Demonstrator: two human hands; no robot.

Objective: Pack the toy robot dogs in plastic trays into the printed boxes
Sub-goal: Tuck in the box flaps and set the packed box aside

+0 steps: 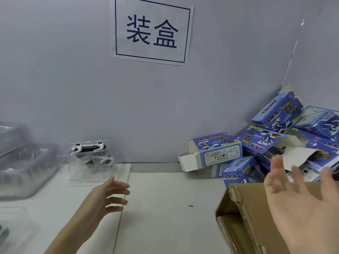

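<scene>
Bare left hand (108,197) and right hand (300,202) hover open, fingers spread.

white table (161,208) bears trays (27,167), boxes (216,153), carton (244,217).

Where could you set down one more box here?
The bare tabletop between the left hand and the brown carton is free. The right is crowded with printed boxes; the left holds clear trays and a trayed toy dog.
</scene>
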